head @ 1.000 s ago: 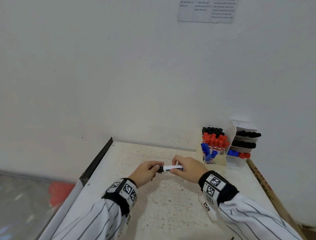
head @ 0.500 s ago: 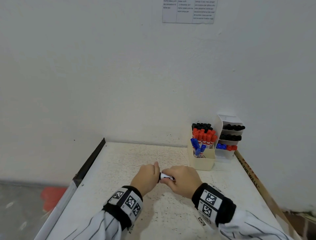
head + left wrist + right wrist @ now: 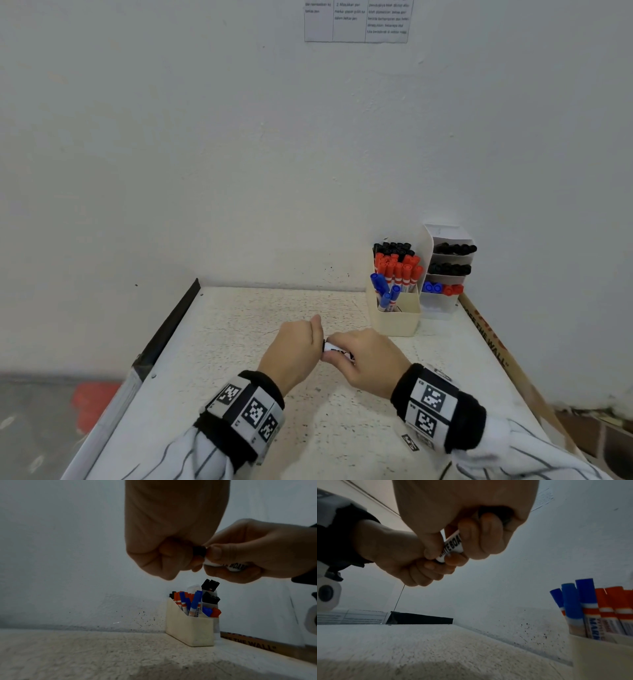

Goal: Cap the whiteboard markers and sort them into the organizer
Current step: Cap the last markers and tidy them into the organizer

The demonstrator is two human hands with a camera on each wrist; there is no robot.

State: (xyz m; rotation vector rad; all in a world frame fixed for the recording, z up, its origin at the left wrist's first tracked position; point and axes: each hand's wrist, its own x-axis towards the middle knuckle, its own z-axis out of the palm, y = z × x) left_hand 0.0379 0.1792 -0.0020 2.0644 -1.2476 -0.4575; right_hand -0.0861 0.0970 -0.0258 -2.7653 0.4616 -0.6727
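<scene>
Both hands meet over the middle of the table. My right hand (image 3: 346, 356) grips the white barrel of a whiteboard marker (image 3: 333, 347), printed lettering showing on the marker (image 3: 452, 546) between its fingers. My left hand (image 3: 310, 342) pinches the black cap (image 3: 199, 551), which sits against the barrel's left end. Only a short piece of the marker (image 3: 228, 566) shows between the hands. A cream bin (image 3: 399, 320) at the back right holds upright black, red and blue markers. Beside it stands a white tiered organizer (image 3: 445, 236) with black, blue and red caps showing.
The speckled white table (image 3: 239, 342) runs up to a white wall. A black strip (image 3: 168, 329) edges its left side, and a wooden board (image 3: 493, 346) with printed letters lies along its right edge. A printed sheet (image 3: 356, 20) hangs on the wall.
The hands have closed together. A second ago a long stretch of white barrel showed between them; now only a short bit does, with the cap against the barrel.
</scene>
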